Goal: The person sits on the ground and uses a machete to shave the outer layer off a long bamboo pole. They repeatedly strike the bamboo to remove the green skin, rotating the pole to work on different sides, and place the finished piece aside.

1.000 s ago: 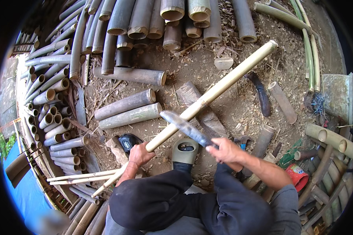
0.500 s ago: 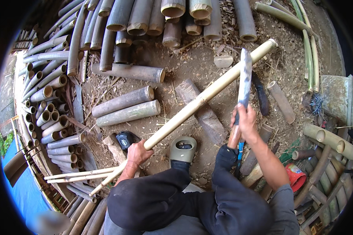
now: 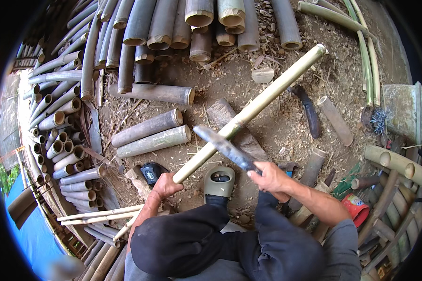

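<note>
A long pale bamboo pole [image 3: 277, 88] runs slantwise from the far right toward my left hip. My left hand [image 3: 168, 185] is closed round its lower part. A weathered wooden block [image 3: 252, 146] lies beneath the pole's middle. With my right hand [image 3: 270, 180] I grip a machete [image 3: 230, 151], its blade pointing far left and crossing over the pole. Whether the blade touches the bamboo, I cannot tell. My fingers hide most of the machete's handle. Just beyond my left hand is a small black device [image 3: 151, 173], perhaps a tape measure.
Cut bamboo sections [image 3: 155, 143] lie left of the block, and stacked bamboo tubes [image 3: 199, 14] fill the far side and left. A dark curved object [image 3: 308, 112] rests right of the pole. A red container [image 3: 355, 209] and a bamboo rack [image 3: 384, 225] stand at right.
The machete has swung down and left from pointing away to lying across the pole. My right hand has moved lower and a little left. My left hand keeps its grip.
</note>
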Demonstrator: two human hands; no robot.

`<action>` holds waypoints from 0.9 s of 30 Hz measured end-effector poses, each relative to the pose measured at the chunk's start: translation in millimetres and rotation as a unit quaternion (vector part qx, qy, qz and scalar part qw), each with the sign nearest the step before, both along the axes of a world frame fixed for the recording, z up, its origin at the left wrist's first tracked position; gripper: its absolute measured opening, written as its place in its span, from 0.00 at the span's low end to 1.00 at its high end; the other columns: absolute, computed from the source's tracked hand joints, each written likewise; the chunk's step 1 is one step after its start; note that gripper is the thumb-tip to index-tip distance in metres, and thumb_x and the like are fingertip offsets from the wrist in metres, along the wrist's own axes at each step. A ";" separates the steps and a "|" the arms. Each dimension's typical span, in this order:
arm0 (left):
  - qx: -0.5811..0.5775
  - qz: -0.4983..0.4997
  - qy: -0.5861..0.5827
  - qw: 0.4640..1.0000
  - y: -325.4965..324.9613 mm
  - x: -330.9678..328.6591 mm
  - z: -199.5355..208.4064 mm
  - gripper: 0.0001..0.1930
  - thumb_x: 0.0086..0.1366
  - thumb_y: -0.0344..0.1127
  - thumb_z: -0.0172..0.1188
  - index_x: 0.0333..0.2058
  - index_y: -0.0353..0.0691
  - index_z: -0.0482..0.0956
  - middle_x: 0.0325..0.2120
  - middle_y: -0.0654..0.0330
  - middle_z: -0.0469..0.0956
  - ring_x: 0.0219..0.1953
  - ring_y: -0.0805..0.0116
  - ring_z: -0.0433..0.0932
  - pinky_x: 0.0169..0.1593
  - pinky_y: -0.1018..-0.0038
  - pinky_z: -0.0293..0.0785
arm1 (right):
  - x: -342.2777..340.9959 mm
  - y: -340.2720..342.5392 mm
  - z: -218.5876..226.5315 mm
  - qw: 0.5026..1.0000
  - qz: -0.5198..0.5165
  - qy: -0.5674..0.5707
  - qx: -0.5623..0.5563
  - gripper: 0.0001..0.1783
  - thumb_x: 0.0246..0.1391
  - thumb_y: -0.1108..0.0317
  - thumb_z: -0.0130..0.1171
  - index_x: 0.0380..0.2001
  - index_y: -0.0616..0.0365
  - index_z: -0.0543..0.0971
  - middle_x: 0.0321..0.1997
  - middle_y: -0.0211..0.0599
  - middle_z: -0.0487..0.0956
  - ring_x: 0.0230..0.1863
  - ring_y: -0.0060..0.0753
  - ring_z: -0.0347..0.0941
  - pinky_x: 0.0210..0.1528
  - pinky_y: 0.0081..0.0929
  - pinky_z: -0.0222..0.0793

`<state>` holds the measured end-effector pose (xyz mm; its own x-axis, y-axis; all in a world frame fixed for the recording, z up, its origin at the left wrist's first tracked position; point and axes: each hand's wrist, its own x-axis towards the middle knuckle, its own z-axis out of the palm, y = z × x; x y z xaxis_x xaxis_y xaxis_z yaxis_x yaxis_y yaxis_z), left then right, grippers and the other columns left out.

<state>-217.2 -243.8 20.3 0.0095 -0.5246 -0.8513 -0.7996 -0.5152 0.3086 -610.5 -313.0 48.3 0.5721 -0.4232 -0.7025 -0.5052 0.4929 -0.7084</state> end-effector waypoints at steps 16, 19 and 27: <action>-0.027 -0.039 0.004 0.999 4.0 8.6 -9.9 0.21 0.46 0.42 0.64 0.34 0.30 0.81 0.26 0.41 0.80 0.30 0.48 0.82 0.39 0.61 0.77 | -20.6 -47.6 -21.8 0.931 -0.359 0.019 -0.059 0.13 0.67 0.61 0.49 0.41 0.62 0.71 0.21 0.29 0.74 0.17 0.23 0.71 0.18 0.25 0.72; -0.028 -0.041 -0.039 0.998 6.7 -1.1 -2.3 0.22 0.46 0.45 0.63 0.35 0.31 0.82 0.29 0.39 0.81 0.35 0.42 0.81 0.44 0.58 0.77 | -5.0 -11.8 3.0 0.998 -0.036 0.029 0.031 0.12 0.66 0.63 0.51 0.43 0.61 0.73 0.21 0.30 0.74 0.17 0.23 0.71 0.18 0.25 0.71; -0.122 -0.074 -0.047 0.989 14.8 -17.2 8.9 0.28 0.54 0.56 0.68 0.42 0.38 0.74 0.28 0.41 0.80 0.35 0.40 0.80 0.39 0.52 0.75 | -53.8 -51.3 26.5 0.793 -0.171 0.221 -0.541 0.24 0.62 0.58 0.56 0.55 0.63 0.72 0.29 0.43 0.75 0.30 0.43 0.75 0.35 0.37 0.74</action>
